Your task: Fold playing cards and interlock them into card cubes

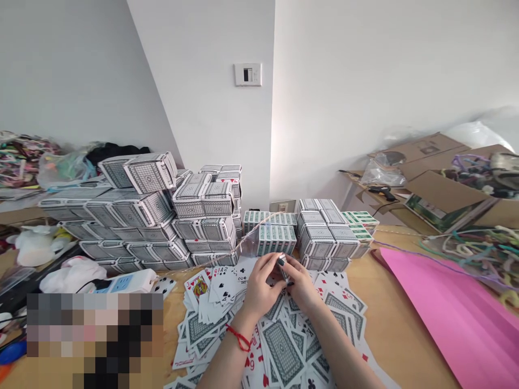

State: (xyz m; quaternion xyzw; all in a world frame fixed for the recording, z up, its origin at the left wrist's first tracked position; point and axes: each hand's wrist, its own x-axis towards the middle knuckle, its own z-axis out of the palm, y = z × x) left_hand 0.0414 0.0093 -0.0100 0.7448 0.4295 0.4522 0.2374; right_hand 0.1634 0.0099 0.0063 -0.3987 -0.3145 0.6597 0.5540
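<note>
Close together over a heap of loose playing cards (284,351), my left hand (261,283) and my right hand (302,283) both have their fingers closed. Between them is a small bunch of playing cards (285,274), mostly hidden by the fingers and thumbs; how many I cannot tell. My left wrist wears a red string bracelet (240,337). Cards in the heap lie face up and face down, spread under both forearms. Just behind my hands stand green-and-white card boxes (277,239) in a row.
Grey-patterned card blocks (141,208) are stacked high at left, with another stack (324,232) right of centre. Pink sheets (450,308) lie at right, near tangled cords (478,251) and a cardboard box (450,200). A white power strip (132,283) sits at left.
</note>
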